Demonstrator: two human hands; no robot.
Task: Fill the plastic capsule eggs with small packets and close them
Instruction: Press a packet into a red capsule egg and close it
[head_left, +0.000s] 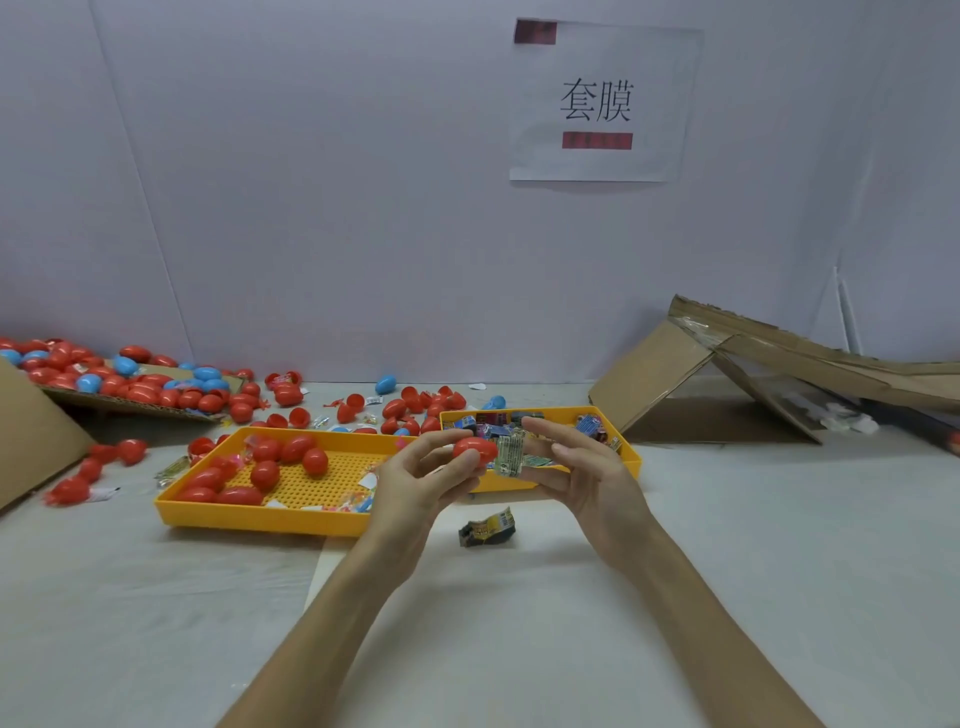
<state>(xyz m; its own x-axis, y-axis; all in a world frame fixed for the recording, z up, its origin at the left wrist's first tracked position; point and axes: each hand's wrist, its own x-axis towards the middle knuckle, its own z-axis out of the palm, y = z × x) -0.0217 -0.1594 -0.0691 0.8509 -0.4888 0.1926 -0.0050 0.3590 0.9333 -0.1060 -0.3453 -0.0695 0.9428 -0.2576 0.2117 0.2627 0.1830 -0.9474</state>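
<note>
My left hand (415, 480) grips a red capsule egg (475, 450) by its fingertips above the table. My right hand (582, 467) pinches a small printed packet (509, 455) right against the egg's open side. A second, crumpled packet (487, 529) lies on the table just below both hands. The left yellow tray (218, 512) holds several red eggs (265, 473) and some small packets. The right yellow tray (631, 454) behind my hands holds several colourful packets (498, 423).
Loose red and blue egg halves (405, 405) are scattered behind the trays. A flat cardboard sheet (130, 400) at far left carries a heap of eggs. A collapsed cardboard box (753, 384) lies at right. A white wall with a paper sign (602, 101) closes the back.
</note>
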